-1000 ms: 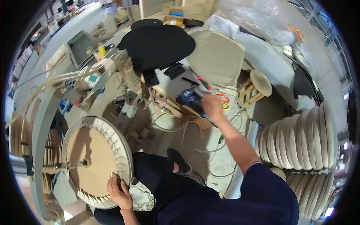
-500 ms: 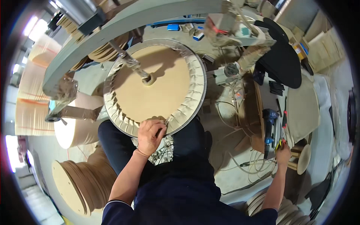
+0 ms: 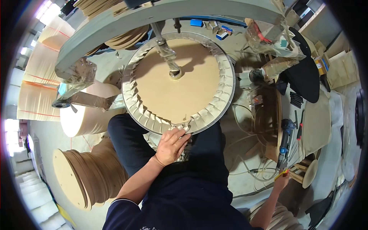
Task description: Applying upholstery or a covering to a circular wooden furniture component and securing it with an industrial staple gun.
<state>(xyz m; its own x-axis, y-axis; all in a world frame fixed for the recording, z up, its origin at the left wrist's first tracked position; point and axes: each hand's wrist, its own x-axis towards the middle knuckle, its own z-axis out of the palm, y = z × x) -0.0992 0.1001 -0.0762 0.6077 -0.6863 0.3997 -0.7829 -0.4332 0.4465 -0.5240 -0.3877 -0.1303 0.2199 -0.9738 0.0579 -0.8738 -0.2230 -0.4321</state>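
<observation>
A round board (image 3: pixel 191 90) rests in a metal ring over my lap, with pleated cream fabric (image 3: pixel 226 82) folded inward all round its edge. A wrapped rod (image 3: pixel 166 51) comes down onto a small hub at the board's middle. My left hand (image 3: pixel 171 145) is at the near rim, its fingers closed on the gathered fabric edge. Off to the right, my right hand (image 3: pixel 282 181) grips pliers (image 3: pixel 283 174) with yellow and red handles. They are just below a blue air tool (image 3: pixel 286 136) lying on the side table.
A grey curved frame (image 3: pixel 161 15) arches over the far side. Stacked round boards (image 3: pixel 86 176) stand at lower left, wrapped rolls (image 3: pixel 38 88) at far left. Black round pieces (image 3: pixel 304 76), a red-handled screwdriver (image 3: pixel 300 130) and a small wooden stool (image 3: pixel 309 174) are at right. A hose (image 3: pixel 245 168) loops below.
My right hand has drawn slightly left and down with the pliers, away from the side table. My left hand stays at the near rim. The whole view has shifted.
</observation>
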